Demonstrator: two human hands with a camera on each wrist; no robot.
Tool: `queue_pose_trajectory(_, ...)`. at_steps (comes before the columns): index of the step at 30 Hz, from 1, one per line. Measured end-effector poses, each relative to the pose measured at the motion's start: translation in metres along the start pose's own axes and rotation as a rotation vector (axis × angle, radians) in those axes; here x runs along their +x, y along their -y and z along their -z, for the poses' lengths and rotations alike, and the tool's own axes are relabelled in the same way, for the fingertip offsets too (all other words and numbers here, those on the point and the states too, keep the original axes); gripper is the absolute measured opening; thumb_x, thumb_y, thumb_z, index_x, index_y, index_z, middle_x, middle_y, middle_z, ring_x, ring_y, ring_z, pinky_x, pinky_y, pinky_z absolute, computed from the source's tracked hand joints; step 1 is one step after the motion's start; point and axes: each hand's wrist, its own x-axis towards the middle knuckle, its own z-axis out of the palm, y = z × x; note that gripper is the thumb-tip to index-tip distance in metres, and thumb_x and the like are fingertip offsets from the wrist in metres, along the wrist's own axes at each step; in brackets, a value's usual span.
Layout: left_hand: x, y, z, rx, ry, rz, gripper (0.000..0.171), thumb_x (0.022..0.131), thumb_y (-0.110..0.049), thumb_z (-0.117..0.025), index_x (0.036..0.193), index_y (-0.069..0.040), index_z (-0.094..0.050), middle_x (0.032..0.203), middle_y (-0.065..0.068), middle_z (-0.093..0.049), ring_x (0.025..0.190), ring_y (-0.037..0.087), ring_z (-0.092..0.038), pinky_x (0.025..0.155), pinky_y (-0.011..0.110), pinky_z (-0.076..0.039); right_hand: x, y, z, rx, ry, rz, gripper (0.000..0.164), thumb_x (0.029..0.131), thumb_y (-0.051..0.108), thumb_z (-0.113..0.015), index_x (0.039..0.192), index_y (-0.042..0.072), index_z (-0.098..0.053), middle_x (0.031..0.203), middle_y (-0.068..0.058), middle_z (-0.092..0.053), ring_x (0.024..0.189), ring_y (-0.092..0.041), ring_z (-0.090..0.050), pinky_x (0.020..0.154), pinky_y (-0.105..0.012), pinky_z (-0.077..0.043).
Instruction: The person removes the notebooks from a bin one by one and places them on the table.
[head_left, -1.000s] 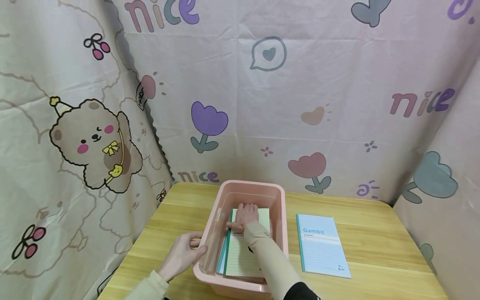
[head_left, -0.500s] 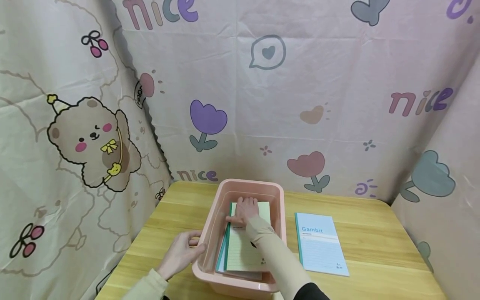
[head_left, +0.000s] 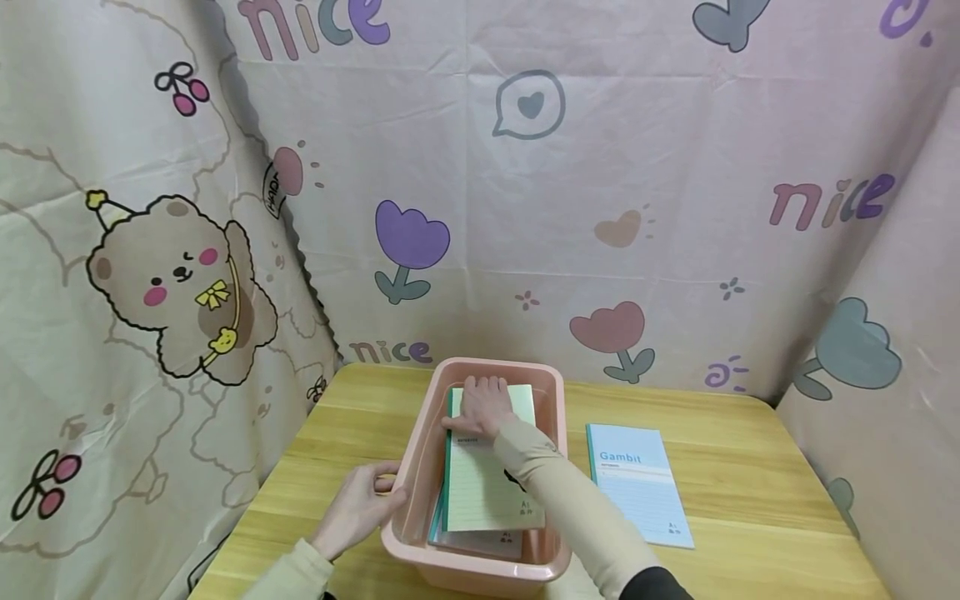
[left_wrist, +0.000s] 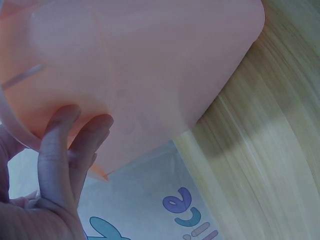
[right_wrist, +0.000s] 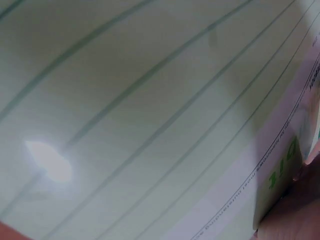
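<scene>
fingers point(head_left: 482, 392) grip green notebook point(head_left: 483, 492), pink bin point(head_left: 480, 578)

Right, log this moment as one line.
left hand: holding pink bin by rim | right hand: on green notebook | beneath that: lower notebook, in bin | blue notebook: on table, right of bin

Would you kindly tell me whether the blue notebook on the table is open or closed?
Closed: the blue notebook lies flat on the table, Gambit-titled front cover facing up.

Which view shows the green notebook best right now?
Head view: the green notebook shows most of its cover, the right hand over part. Right wrist: only a close, cropped stretch. Left wrist: nothing recognisable.
</scene>
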Motion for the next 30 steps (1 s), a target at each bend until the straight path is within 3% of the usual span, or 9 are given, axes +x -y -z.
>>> queue_pose_trajectory(9,0.000,0.000,0.000,0.003,-0.002,0.003,0.048,0.087,-0.003,-0.065,0.127,0.022,-0.053,0.110,0.039,-0.068,0.091,0.040,-0.075,0.070,0.036,-0.067,-0.003,-0.003,0.042,0.034,0.001,0.042,0.076,0.083,0.071,-0.060,0.120,0.005,-0.056,0.118,-0.014,-0.067,0.109,-0.028,-0.061,0.100,-0.042,-0.050)
queue_pose_trajectory(18,0.001,-0.001,0.000,0.004,-0.006,0.012,0.048,0.087,-0.003,-0.065,0.127,0.022,-0.054,0.110,0.038,-0.069,0.092,0.040,-0.075,0.071,0.035,-0.067,-0.008,-0.006,0.085,0.053,-0.004,0.062,0.060,0.084,0.067,-0.059,0.100,0.010,-0.051,0.092,-0.008,-0.061,0.088,-0.024,-0.056,0.085,-0.037,-0.046)
queue_pose_trajectory(25,0.001,-0.001,0.000,0.016,-0.014,0.018,0.049,0.086,-0.003,-0.065,0.127,0.021,-0.054,0.109,0.037,-0.069,0.092,0.039,-0.076,0.070,0.035,-0.067,-0.013,-0.011,0.122,0.073,-0.028,0.078,0.056,0.086,0.064,-0.057,0.097,0.011,-0.049,0.088,-0.006,-0.056,0.084,-0.023,-0.052,0.080,-0.034,-0.041)
queue_pose_trajectory(30,0.001,-0.001,-0.001,0.019,-0.025,0.020,0.049,0.085,-0.002,-0.065,0.126,0.022,-0.054,0.109,0.037,-0.069,0.091,0.038,-0.076,0.070,0.034,-0.067,-0.019,-0.026,0.144,0.103,-0.032,0.069,0.058,0.085,0.065,-0.060,0.097,0.010,-0.049,0.087,-0.007,-0.055,0.085,-0.024,-0.052,0.078,-0.033,-0.037)
